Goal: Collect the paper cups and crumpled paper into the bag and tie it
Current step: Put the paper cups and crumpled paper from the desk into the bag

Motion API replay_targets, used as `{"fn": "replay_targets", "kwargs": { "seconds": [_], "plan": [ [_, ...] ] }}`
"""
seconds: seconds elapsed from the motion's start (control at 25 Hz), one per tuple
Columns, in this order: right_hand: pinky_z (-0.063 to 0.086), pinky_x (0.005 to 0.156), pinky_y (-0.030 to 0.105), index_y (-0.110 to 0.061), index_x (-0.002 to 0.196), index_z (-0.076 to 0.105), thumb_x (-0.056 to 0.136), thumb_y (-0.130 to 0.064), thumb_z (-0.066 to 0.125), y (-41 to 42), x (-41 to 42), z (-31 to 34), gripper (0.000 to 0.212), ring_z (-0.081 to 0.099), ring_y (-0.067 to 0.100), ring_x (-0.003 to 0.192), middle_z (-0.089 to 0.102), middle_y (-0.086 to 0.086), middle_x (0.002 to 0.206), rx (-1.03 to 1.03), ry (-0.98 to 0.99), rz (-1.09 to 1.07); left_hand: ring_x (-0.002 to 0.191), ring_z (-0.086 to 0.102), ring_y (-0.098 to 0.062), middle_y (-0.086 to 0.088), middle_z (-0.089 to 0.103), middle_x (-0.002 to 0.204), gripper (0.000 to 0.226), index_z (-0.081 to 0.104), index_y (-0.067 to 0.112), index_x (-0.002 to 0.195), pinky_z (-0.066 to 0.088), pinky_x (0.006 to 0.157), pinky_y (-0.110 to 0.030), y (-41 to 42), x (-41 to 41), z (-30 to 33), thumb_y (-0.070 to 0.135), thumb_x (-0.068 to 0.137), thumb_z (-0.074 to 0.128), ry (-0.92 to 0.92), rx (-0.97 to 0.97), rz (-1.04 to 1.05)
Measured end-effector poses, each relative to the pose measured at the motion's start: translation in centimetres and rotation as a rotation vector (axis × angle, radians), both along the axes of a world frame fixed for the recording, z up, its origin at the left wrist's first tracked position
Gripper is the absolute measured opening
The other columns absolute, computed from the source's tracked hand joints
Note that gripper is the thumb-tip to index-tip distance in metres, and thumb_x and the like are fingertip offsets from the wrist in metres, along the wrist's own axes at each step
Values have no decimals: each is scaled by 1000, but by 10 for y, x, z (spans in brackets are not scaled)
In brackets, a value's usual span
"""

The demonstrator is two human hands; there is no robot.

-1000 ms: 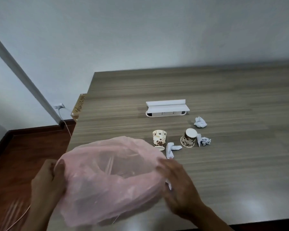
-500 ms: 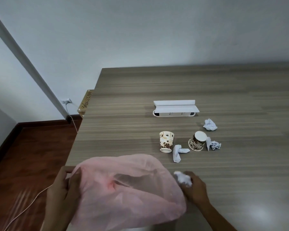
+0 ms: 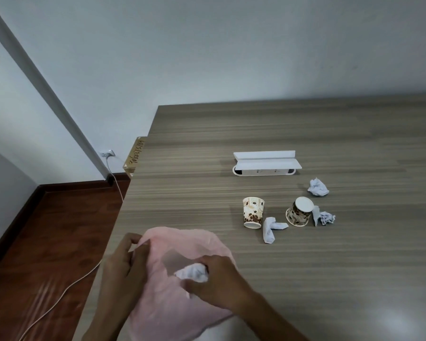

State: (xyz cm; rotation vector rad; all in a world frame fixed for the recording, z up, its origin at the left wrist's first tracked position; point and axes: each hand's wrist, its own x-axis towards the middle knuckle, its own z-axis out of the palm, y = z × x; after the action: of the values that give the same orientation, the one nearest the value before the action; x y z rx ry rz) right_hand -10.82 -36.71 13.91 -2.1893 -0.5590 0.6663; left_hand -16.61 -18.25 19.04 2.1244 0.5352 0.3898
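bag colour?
Translucent pale pink bag, clearest in the head view, the only one.

I'm at a wood-grain table (image 3: pixel 305 134) w/ grey-brown stripes; its far edge meets a plain pale wall (image 3: pixel 231 45). A white box-like unit w/ a raised flap (image 3: pixel 266 163) sits mid-table. Glare patch on the tabletop near my right. Left of the table, dark reddish wood floor (image 3: pixel 47 230) w/ dark skirting. A white diagonal strip (image 3: pixel 47 89) runs down the wall to a socket (image 3: pixel 106 153); a pale cable (image 3: pixel 67 289) trails from it across the floor. A light wooden piece w/ handwriting (image 3: pixel 135 153) sits by the table's corner
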Motion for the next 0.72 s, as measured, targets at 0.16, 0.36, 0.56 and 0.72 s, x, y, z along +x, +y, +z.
{"fn": "replay_targets", "kwargs": {
  "seconds": [0.16, 0.36, 0.56, 0.72],
  "plan": [
    [46, 78, 21, -16, 90, 65, 80, -48, 67, 48, 12, -20, 34, 62, 6, 82, 68, -6, 88, -24, 123, -8, 35, 35, -2, 0, 54, 42, 20, 62, 29, 75, 27, 38, -19, -18, 0, 14, 16, 90, 62, 38, -65, -218],
    [50, 92, 29, -13, 107, 69, 89, -42, 56, 0, 22, -9, 36, 63, 9, 99, 70, -3, 107, 47, 293, 127, 50, 51, -2, -5, 67, 66, 21, 66, 15, 80, 40, 47, -14, -4, 9, 23, 10, 97, 55, -64, -276, -19],
    [48, 45, 25, -14, 83, 69, 92, -19, 58, -61, 97, 10, 15, 62, 19, 50, 69, 11, 72, 245, 197, -509, 53, 50, -1, -28, 64, 89, 22, 64, 5, 85, 39, 45, -9, 28, 7, 9, 20, 98, 55, -14, -293, 161],
    [47, 87, 33, -25, 123, 57, 78, -35, 71, -53, 166, -70, 48, 59, 32, 104, 59, 14, 116, -149, -141, -694, 53, 48, -4, -26, 64, 86, 21, 64, 9, 83, 38, 46, -10, 31, 8, -3, 20, 98, 55, 38, -298, 175]
  ]
}}
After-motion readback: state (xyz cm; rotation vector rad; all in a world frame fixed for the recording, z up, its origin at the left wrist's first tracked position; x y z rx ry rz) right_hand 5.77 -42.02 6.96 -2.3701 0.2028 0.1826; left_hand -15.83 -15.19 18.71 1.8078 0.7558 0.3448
